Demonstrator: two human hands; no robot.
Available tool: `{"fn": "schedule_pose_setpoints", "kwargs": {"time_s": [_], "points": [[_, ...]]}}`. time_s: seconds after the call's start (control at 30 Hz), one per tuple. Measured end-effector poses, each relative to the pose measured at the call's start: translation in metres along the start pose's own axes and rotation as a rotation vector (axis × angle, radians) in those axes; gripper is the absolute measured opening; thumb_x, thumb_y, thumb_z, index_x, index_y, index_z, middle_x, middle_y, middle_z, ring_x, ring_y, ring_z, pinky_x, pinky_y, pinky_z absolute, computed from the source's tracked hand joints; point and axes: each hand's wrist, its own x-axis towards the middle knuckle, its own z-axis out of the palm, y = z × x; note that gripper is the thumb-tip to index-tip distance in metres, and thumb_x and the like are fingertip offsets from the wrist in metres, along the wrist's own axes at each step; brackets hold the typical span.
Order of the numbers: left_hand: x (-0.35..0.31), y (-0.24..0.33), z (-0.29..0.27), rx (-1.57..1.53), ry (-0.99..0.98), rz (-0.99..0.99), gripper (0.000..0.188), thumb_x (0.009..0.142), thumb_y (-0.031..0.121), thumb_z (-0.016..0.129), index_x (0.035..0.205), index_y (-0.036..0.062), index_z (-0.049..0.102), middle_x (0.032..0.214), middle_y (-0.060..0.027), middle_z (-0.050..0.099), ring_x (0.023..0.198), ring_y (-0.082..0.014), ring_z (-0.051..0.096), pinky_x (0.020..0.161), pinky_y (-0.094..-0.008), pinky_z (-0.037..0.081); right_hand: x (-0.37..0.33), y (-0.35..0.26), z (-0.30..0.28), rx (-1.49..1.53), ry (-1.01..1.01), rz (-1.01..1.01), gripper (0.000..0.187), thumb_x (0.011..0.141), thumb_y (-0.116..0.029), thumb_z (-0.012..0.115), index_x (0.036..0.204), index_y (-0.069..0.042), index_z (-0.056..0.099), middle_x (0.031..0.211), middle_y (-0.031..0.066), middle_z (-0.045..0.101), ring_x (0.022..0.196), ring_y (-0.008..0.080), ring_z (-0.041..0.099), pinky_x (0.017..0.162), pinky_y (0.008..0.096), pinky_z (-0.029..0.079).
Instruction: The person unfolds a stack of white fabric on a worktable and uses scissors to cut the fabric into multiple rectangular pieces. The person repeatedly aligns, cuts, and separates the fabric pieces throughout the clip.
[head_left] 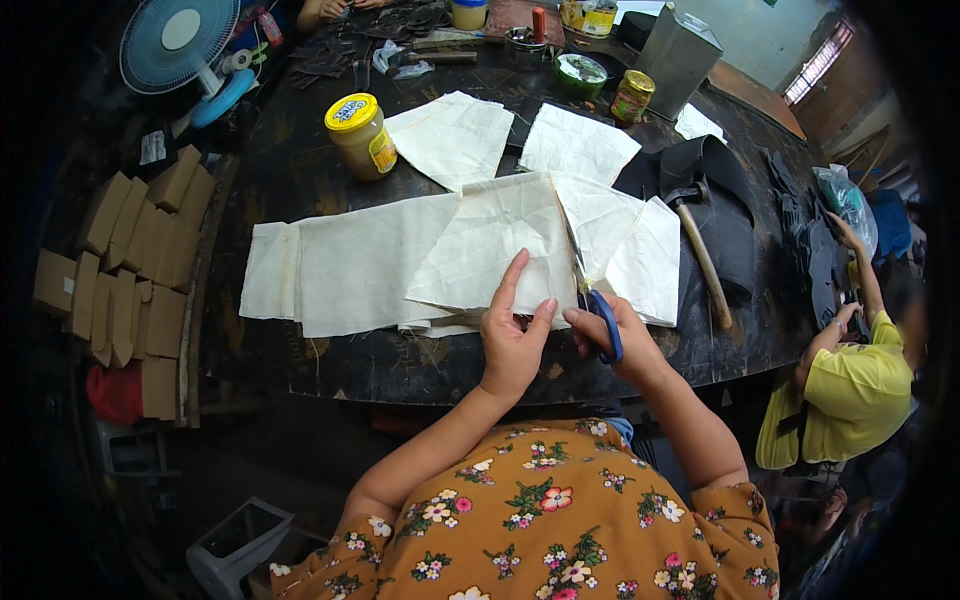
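My right hand (628,345) grips a pair of scissors (606,325) with blue handles. Their blades point away from me and lie along a line on an off-white cloth piece (490,235). At that piece's near edge is my left hand (512,345), index finger and thumb on top and the other fingers partly hidden under the edge. A longer strip of the same cloth (370,255) stretches to the left beneath it. More folded cloth (645,260) lies right of the blades. Whether the blades have cut through cannot be seen.
Two cloth pieces (455,135) (575,145) lie beyond, beside a yellow-lidded jar (360,137). A hammer (707,265) rests on black material (735,200) at right. Tins and bowls stand at the back. Cardboard pieces (150,240) are stacked left; a person in yellow (860,385) works at right.
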Motion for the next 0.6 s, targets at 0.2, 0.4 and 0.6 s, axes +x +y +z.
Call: {"fn": "schedule_pose_setpoints", "kwargs": {"time_s": [0.2, 0.4, 0.6], "points": [[-0.004, 0.008, 0.004, 0.010, -0.016, 0.033, 0.075, 0.092, -0.009, 0.063, 0.159, 0.0034, 0.030, 0.133, -0.0159, 0.061, 0.114, -0.0166, 0.063, 0.097, -0.0295, 0.051, 0.015, -0.003, -0.003, 0.083, 0.043, -0.073, 0.031, 0.095, -0.034, 0.072, 0.087, -0.006, 0.063, 0.068, -0.0012, 0.060, 0.061, 0.0076, 0.056, 0.057, 0.0218, 0.042], [-0.010, 0.020, -0.001, -0.051, -0.064, 0.008, 0.078, 0.092, -0.012, 0.060, 0.160, 0.0002, 0.023, 0.144, -0.0174, 0.052, 0.126, -0.0201, 0.056, 0.106, -0.0318, 0.047, 0.022, -0.002, -0.006, 0.085, -0.003, -0.046, 0.030, 0.096, -0.033, 0.072, 0.090, -0.005, 0.063, 0.072, -0.0001, 0.061, 0.066, 0.0080, 0.059, 0.062, 0.0228, 0.046], [0.028, 0.034, -0.014, 0.035, 0.090, 0.053, 0.058, 0.093, -0.007, 0.064, 0.148, -0.0052, 0.046, 0.142, -0.0146, 0.057, 0.124, -0.0174, 0.058, 0.108, -0.0305, 0.045, -0.003, 0.009, -0.024, 0.248, 0.102, -0.041, 0.033, 0.099, -0.036, 0.067, 0.097, -0.003, 0.061, 0.084, 0.0022, 0.062, 0.075, 0.0106, 0.060, 0.069, 0.0241, 0.049]]}}
